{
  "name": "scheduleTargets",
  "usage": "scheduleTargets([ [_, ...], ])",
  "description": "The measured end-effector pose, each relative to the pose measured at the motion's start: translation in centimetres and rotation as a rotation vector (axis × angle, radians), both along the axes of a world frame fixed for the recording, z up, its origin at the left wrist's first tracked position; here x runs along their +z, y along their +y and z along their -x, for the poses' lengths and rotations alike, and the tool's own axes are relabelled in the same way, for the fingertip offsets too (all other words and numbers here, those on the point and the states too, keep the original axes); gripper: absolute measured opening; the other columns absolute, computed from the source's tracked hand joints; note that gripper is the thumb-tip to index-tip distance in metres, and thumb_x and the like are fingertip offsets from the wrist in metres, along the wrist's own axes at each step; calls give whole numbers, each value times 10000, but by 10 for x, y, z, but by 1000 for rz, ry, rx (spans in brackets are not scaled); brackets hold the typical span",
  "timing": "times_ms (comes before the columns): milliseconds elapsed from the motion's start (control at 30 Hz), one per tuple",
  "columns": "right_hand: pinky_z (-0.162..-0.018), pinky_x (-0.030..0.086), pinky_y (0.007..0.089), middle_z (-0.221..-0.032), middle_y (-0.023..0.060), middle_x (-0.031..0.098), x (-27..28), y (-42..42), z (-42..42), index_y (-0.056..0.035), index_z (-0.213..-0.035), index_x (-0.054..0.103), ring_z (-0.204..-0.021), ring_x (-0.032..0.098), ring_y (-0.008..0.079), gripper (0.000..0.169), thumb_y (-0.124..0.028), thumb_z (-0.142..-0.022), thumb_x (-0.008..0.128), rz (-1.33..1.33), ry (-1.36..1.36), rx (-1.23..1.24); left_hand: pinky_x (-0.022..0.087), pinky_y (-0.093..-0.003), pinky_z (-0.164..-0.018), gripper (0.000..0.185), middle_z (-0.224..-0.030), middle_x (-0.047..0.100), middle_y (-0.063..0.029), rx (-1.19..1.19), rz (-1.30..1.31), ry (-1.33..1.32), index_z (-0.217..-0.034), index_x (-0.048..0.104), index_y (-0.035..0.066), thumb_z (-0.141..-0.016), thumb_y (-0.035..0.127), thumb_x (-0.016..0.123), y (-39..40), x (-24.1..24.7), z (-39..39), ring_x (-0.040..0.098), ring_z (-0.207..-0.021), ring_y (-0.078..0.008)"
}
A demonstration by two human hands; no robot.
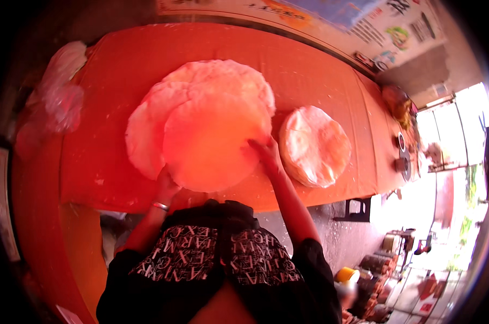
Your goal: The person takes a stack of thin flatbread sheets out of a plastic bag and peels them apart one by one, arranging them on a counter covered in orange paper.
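A thin, smooth, round sheet of what looks like dough (214,141) lies between my hands, washed in red light. My left hand (168,184) grips its lower left edge and wears a metal band at the wrist. On the right rim, my right hand (265,156) has fingers over the upper face; the rest of its grip is hidden. Beneath and behind the sheet spreads a wider, uneven pile of round flatbread-like sheets (228,75). A smaller stack of round flat sheets (315,146), with a glossy, creased top, sits to the right of my right hand.
An orange-red cloth covers the long table (321,85). Crumpled clear plastic bags (64,101) lie at its left end. Small containers (401,164) stand at the right end. A dark plastic stool (356,209) and a yellow bucket (347,275) are on the floor to the right.
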State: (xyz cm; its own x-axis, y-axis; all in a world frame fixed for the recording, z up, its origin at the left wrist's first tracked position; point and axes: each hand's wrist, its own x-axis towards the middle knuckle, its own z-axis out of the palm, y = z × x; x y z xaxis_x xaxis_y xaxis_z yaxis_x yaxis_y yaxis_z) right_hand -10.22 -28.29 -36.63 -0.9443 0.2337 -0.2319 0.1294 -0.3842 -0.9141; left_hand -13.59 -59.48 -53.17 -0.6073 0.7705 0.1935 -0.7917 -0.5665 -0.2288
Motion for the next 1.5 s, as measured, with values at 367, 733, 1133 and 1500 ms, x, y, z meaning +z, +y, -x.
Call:
scheduleTargets([
  [367, -644, 533, 329, -1005, 132, 604, 84, 246, -71, -18, -1156, 478, -786, 632, 252, 363, -65, -812, 582, -177, 103, -276, 481, -263, -701, 123, -906, 594, -54, 160, 917, 332, -955, 535, 65, -848, 126, 525, 246, 139, 39, 579, -840, -147],
  [733, -598, 496, 267, -882, 49, 607, -115, 347, -185, -36, -1032, 535, -727, 599, 163, 242, -117, -814, 601, 117, -224, -620, 441, -278, -567, 50, -777, 557, 1, -1, 1447, 655, -837, 503, 113, -827, 130, 549, 396, -24, 39, 532, -673, -121],
  [1133, -831, 433, 423, -1134, 185, 485, -82, 353, -184, 10, -1221, 390, -1020, 502, 313, 608, -305, -771, 650, -937, -719, -589, 430, -261, -591, 193, -782, 571, -55, 56, 1667, 740, -893, 525, 43, -799, 192, 604, 400, -4, 34, 533, -682, -142],
  [1500, -1019, 22, 578, -1432, 199, 72, -106, 337, -135, -154, -1367, 247, -1304, -12, 428, 778, -584, -765, 485, -1751, -554, 136, -8, -507, -1053, 757, -1431, 45, -215, 201, 1579, 2676, -1369, 232, 114, -804, 593, 382, 405, 64, -10, -30, -1322, -389],
])
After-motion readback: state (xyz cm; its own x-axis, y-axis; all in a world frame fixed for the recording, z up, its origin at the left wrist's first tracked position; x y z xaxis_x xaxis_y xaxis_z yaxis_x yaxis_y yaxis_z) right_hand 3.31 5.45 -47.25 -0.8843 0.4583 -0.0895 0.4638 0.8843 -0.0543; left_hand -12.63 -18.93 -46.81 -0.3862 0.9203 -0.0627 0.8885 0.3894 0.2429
